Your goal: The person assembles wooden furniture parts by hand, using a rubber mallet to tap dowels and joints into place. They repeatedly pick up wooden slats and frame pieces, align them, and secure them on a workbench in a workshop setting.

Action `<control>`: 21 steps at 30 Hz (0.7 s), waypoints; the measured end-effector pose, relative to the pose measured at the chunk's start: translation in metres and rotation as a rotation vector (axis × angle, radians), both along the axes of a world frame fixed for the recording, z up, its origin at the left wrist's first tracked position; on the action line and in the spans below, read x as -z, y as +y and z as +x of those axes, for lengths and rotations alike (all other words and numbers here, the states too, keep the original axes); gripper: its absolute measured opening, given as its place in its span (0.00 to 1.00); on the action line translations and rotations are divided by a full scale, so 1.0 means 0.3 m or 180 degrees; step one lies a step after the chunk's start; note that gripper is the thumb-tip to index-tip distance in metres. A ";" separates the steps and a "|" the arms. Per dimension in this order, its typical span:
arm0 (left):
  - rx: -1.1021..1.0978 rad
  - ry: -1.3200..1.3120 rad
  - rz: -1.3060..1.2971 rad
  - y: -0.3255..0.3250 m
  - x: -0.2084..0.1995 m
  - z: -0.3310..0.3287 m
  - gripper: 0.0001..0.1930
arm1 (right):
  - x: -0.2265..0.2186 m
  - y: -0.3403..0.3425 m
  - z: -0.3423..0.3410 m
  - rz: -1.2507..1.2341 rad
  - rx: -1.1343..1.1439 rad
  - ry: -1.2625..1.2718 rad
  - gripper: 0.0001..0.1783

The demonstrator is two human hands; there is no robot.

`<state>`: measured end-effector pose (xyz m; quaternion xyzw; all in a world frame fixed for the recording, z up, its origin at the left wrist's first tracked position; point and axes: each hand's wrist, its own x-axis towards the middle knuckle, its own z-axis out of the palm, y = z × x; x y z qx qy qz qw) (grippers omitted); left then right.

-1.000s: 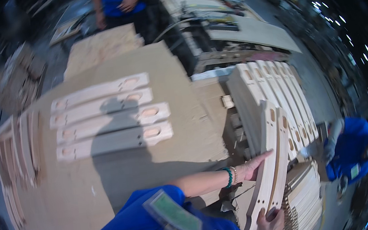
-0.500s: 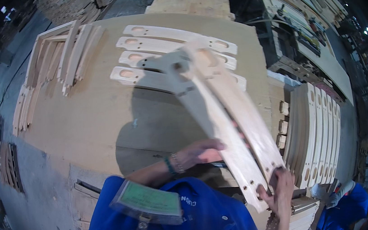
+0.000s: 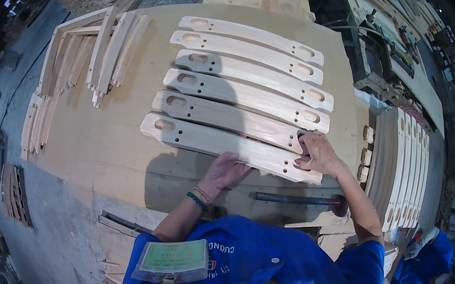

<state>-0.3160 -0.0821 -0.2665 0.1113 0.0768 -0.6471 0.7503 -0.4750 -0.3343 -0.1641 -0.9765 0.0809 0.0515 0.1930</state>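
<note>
Several pale, slightly curved wooden slats lie in a row across the table, each with an oval slot and small holes near its ends. My right hand (image 3: 320, 155) grips the right ends of the two nearest slats, its fingers hooked into their slots. The nearest slat (image 3: 222, 145) and the second slat (image 3: 233, 118) lie side by side, a thin gap between them. Against the near edge of the nearest slat rests my left hand (image 3: 224, 172), palm turned up and fingers stretched out. Farther back lie the other slats (image 3: 250, 72).
Narrow wooden pieces (image 3: 70, 64) are heaped at the table's (image 3: 104, 139) far left. A dark-handled hammer-like tool (image 3: 296, 198) lies by the near edge. More slats stand stacked (image 3: 404, 169) at right, beside small wooden blocks (image 3: 365, 156). Other people in blue work at far right and lower right.
The two slats that were tilted above the table are now down in front of the row. My right hand moved up and away from me with them; my left hand moved slightly nearer me.
</note>
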 end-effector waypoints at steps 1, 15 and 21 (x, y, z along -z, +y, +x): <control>0.0216 -0.0020 0.0101 0.009 0.005 0.014 0.30 | 0.013 0.001 -0.009 -0.0029 0.0041 -0.0065 0.31; 0.1885 -0.1308 0.1063 0.059 -0.129 0.094 0.30 | -0.065 0.187 -0.182 0.0897 0.2611 -0.1335 0.14; 0.1984 -0.1445 0.0894 0.009 -0.149 0.070 0.27 | 0.122 0.489 -0.479 0.1229 0.5066 -0.2011 0.13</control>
